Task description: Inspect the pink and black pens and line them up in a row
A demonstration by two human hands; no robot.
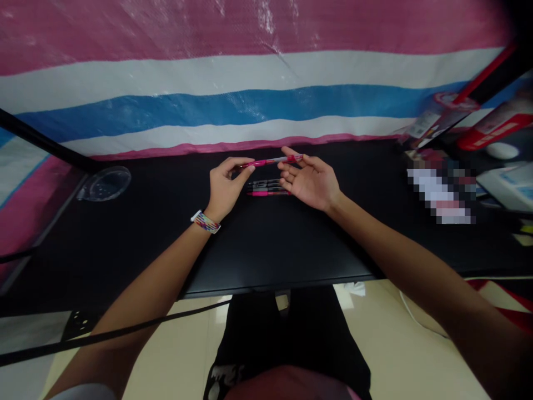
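A pink pen with a clear barrel is held nearly level above the black desk, spanning both hands. My left hand pinches its left end between thumb and fingers. At the other end, my right hand has the thumb against the pen, its palm turned toward me and the other fingers loosely spread. Just below the raised pen, several more pens lie side by side on the desk, dark ones behind and a pink one in front. The right fingers partly cover their right ends.
A clear plastic lid lies at the desk's left. On the right stand a clear cylindrical container and a red bottle, with a white rounded object nearby. A striped plastic sheet hangs behind the desk.
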